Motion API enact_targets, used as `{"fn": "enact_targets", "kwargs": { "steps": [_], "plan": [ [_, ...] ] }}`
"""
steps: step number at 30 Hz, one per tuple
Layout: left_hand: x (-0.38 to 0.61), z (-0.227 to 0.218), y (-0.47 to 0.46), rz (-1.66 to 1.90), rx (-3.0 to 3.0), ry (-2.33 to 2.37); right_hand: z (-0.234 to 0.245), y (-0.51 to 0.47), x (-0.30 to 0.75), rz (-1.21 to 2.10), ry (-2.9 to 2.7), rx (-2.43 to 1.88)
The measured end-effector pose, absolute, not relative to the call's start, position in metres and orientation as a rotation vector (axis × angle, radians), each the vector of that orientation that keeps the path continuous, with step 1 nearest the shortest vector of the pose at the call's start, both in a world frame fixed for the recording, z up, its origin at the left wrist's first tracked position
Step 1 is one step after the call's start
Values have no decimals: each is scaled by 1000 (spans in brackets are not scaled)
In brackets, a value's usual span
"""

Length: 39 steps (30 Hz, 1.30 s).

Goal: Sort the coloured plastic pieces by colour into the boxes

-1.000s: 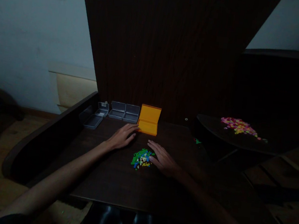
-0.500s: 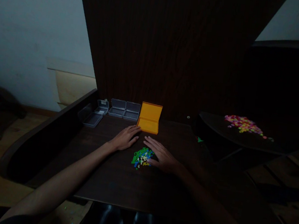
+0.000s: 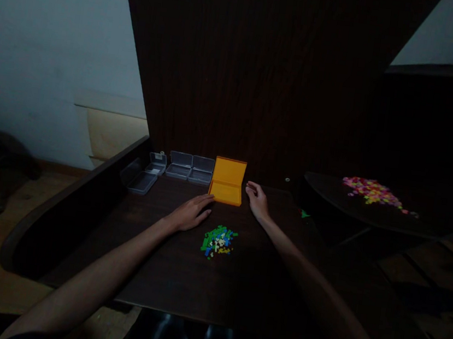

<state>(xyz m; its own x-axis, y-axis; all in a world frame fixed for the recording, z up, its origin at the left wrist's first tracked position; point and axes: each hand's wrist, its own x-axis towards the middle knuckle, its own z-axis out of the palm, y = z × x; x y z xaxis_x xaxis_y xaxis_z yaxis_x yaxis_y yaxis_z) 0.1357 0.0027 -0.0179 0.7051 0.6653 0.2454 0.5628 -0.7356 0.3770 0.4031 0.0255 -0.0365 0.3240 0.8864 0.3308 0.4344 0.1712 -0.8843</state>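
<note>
A small heap of tiny green, blue and yellow bricks (image 3: 218, 240) lies on the dark wooden table (image 3: 180, 274). Behind it stands an open orange box (image 3: 227, 181). My left hand (image 3: 190, 212) rests flat on the table just left of the heap, fingers stretched toward the box's front left corner, holding nothing. My right hand (image 3: 257, 200) lies at the right side of the orange box, fingers loosely apart and nothing seen in them. The room is dim.
Several clear plastic boxes (image 3: 190, 168) stand open along the table's back left, one (image 3: 141, 182) nearer the left rail. A dark side shelf (image 3: 330, 196) on the right carries a pile of pink and yellow pieces (image 3: 372, 192). One green piece (image 3: 304, 214) lies apart.
My right hand has left the brick heap and moved forward to the right side of the orange box. The left hand has barely shifted.
</note>
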Motion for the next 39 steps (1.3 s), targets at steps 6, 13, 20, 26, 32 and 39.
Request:
{"fn": "enact_targets", "kwargs": {
  "steps": [6, 13, 20, 26, 32, 39],
  "plan": [
    [132, -18, 1, 555, 2647, 943, -38, 75, 403, 489, -1237, -1564],
    [130, -21, 1, 613, 2656, 913, -25, 79, 398, 355, -1290, -1716],
    [128, -14, -5, 692, 2710, 822, -14, 58, 391, 214, -1442, -1861],
    [126, -10, -10, 691, 2750, 760, -8, 41, 392, 124, -1569, -2014],
    [125, -6, -14, 642, 2752, 709, -2, 33, 390, 69, -1726, -2114],
    [126, -4, -14, 625, 2769, 693, -1, 34, 386, 76, -1797, -2196]
  ]
}}
